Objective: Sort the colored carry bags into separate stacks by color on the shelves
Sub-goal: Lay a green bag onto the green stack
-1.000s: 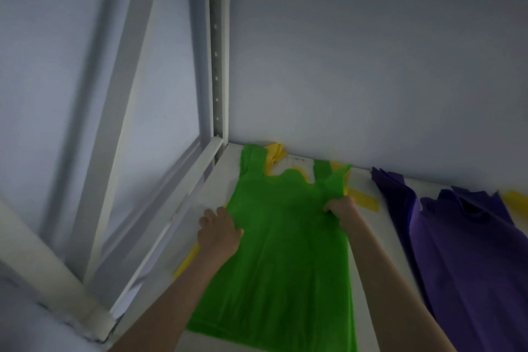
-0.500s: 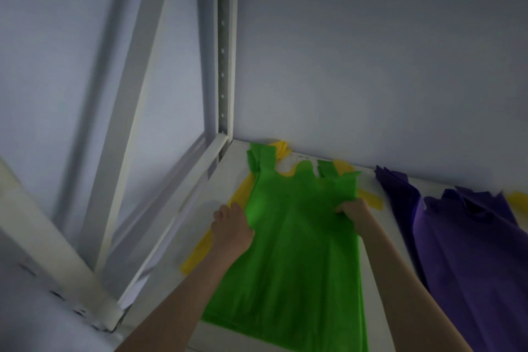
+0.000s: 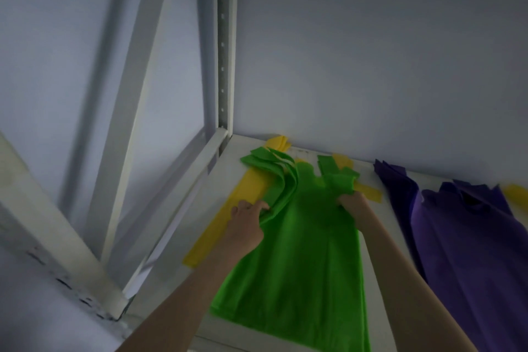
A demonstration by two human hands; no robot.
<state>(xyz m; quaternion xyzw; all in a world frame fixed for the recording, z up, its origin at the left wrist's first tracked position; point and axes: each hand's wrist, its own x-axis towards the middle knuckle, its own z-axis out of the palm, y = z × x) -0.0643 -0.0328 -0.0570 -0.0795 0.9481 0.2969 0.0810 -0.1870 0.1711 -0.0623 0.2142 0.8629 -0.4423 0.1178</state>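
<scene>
The white shelf [image 3: 380,237] is filling the lower half of the frame, running back to the grey wall [image 3: 371,51], with the white rack upright [image 3: 224,46] rising at upper centre. On it I am counting three colours. The purple bags [image 3: 468,240] are sprawling at the lower right as one loose pile; how many are in it I cannot tell. The green bags [image 3: 303,260] are lying at lower centre, several thin layers fanning apart at the handle end, at least four edges showing, though the exact number is unclear. The yellow bags [image 3: 228,214] are peeking out from under and behind the green ones, left of centre, as flat strips.

These bags are looking very light, thin and floppy, likely to slide over one another and crease rather than tear. Taking hold near the handle end on both sides seems the sensible way to keep the layers together.

The left hand [image 3: 247,223] is curling its fingers into the fanned left edge of the green stack. The right hand [image 3: 353,204] is pinching the bunched fabric below the right handle.
</scene>
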